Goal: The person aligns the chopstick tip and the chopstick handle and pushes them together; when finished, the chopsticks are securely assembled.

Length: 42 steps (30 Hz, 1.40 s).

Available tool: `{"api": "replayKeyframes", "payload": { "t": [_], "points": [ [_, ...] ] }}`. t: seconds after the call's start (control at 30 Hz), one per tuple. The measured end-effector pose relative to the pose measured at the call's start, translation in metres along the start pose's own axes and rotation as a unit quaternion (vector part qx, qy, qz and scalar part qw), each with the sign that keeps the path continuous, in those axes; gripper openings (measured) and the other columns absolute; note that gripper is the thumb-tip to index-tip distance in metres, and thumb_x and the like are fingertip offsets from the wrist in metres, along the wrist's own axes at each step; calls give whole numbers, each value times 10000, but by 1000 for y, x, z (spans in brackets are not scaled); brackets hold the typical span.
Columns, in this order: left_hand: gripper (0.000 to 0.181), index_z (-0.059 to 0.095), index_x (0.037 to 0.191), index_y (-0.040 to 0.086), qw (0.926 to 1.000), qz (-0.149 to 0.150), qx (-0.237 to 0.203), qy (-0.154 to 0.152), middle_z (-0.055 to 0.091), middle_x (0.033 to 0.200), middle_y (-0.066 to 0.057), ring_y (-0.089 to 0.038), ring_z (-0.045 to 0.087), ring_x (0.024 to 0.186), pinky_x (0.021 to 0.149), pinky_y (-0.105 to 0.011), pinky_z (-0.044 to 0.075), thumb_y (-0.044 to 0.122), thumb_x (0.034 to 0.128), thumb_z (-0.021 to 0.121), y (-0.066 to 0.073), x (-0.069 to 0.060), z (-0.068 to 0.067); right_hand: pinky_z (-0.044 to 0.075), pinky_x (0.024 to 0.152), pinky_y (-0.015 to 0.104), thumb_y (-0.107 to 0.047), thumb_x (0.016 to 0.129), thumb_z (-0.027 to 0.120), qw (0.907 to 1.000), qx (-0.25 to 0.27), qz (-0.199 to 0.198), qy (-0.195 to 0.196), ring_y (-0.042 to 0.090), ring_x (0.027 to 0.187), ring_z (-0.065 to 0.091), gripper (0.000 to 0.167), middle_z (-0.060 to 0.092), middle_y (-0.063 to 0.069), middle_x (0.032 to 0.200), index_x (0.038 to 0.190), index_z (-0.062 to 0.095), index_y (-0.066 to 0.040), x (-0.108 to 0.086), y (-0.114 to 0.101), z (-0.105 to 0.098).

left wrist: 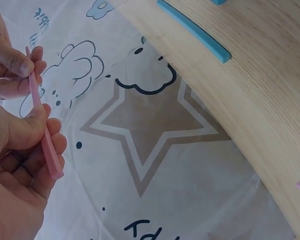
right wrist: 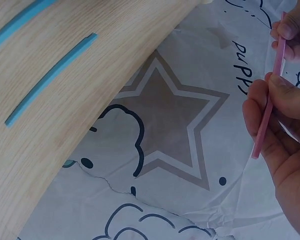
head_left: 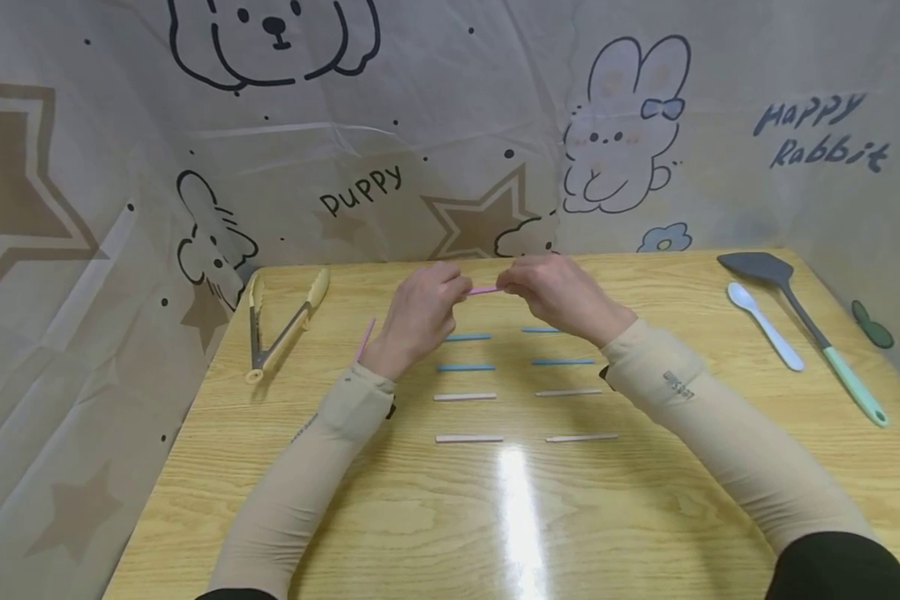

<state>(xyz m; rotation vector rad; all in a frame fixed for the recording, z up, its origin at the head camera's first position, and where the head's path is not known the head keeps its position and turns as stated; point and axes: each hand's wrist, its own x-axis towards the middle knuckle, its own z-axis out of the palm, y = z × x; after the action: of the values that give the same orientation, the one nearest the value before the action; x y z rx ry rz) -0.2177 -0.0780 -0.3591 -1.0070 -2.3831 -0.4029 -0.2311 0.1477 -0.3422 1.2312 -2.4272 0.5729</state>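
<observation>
1. One desk [head_left: 390, 517], wood-topped, patterned cloth [head_left: 270, 217] behind.
2. Turner [head_left: 804, 315], right side, handle toward the near edge.
3. Tongs [head_left: 283, 337], left side, arms splayed.
4. Two hands near the far edge. Left hand [head_left: 420, 310]: grip pinching the pink stick [head_left: 484, 291], thumb against fingers. Right hand [head_left: 558, 292]: same grip, farther along it.
5. Spoon [head_left: 771, 332], just left of the turner.
6. Eight sticks lying crosswise in two columns: four blue sticks [head_left: 465, 367] farther off, four pale sticks [head_left: 465, 397] nearer.
7. Held stick: aloft, long axis left to right, bare span between the grips. Neither hand nearer. One piece or two joined: cannot tell.
8. Second pink stick [head_left: 366, 339]: beside the left wrist, slanting away, partly hidden; left hand nearer.
</observation>
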Motion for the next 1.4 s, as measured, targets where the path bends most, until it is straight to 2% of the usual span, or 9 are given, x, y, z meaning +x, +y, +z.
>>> {"api": "replayKeyframes", "payload": {
  "t": [0.37,0.5,0.63,0.87,0.97,1.13,1.23,1.4],
  "points": [
    [150,734,925,-16,10000,-15,-30,-34,613,858,-76,-221,584,815,709,-285,491,-122,826,696,-1,3,-3,560,638,314,59,873,705,9999,48,-62,86,217,708,663,87,691,93,833,946,733,21,4,1,0],
    [137,732,936,-15,9999,-24,-114,-73,615,871,-76,-220,586,815,710,-285,493,-105,838,699,-1,3,-3,562,649,318,46,881,703,9999,-10,-96,55,216,718,666,82,691,85,840,951,734,16,4,1,-2],
    [95,723,949,-9,9991,-35,-331,-260,616,893,-69,-214,593,828,741,-288,507,-59,872,697,-3,1,-5,558,657,316,20,881,715,9994,-224,-243,-27,208,734,664,76,689,68,850,948,739,-5,3,2,-4],
    [93,712,1008,0,9938,-209,-691,-849,641,962,-73,-188,598,857,756,-271,507,45,939,668,4,2,-11,560,655,304,15,870,725,9962,-559,-672,-41,202,746,665,86,675,55,854,945,741,-26,3,1,-1],
    [113,705,1012,-1,9916,-247,-768,-1008,636,948,-72,-173,584,813,717,-259,496,84,963,650,10,4,-12,555,659,289,58,856,719,9933,-716,-904,-81,193,754,657,151,668,55,862,971,741,-38,3,-4,1],
    [129,696,983,18,9903,-426,-655,-1148,592,884,-38,-146,531,744,652,-244,463,130,982,632,15,4,-12,528,620,262,215,776,676,9896,-868,-1101,-314,176,734,621,362,648,59,863,1021,736,-44,4,-13,1],
    [119,697,962,17,9896,-490,-649,-1190,579,861,-35,-147,523,732,645,-240,459,121,975,640,15,3,-13,536,640,266,218,761,691,9887,-883,-1126,-457,183,753,622,361,645,68,878,1024,723,-27,4,-14,1],
    [91,694,932,22,9857,-786,-667,-1333,584,847,-39,-157,536,716,639,-257,476,101,959,659,8,-3,-18,559,698,298,23,844,756,9900,-1061,-855,-376,222,814,644,258,648,101,955,1090,682,3,2,-10,-1]
  ]
}}
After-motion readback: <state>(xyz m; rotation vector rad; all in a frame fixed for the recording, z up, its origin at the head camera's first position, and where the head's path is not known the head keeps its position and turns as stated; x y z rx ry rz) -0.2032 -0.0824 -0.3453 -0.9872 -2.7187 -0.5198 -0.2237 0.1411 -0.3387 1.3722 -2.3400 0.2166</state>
